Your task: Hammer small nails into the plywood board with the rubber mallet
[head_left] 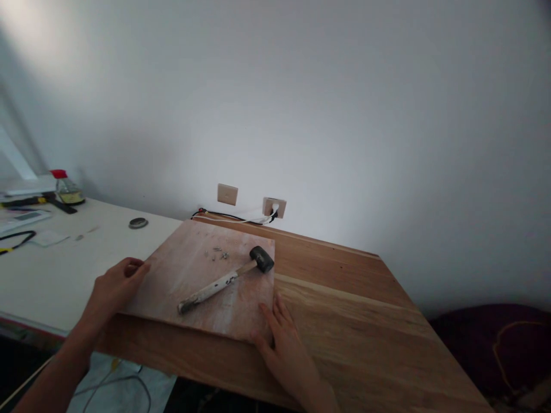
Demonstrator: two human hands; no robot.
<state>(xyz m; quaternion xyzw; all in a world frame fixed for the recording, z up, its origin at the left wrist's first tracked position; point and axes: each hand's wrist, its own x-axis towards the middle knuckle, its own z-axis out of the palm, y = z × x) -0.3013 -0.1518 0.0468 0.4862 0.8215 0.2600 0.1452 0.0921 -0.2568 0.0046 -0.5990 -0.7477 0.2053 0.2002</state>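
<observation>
A flat, pinkish square board (172,269) lies on the wooden table. My left hand (116,284) is at its left edge, with fingers curled and gripping that edge. At the near right corner rests my right hand (284,350), fingers stretched out; some touch the board's top and others lie along its side. A mallet (219,285) with a black head and a worn, white-painted handle lies diagonally across the board, and neither hand touches it. Beyond the handle sits a small scatter of metal screws or nails (224,255), too small to tell which.
A white table (86,258) adjoins on the left, bearing a round metal lid (138,223), a red-capped bottle (68,189) and tools. Cables (236,218) run along the wall to a socket (274,207). Dark purple fabric (495,338) lies beyond the wooden table's right edge.
</observation>
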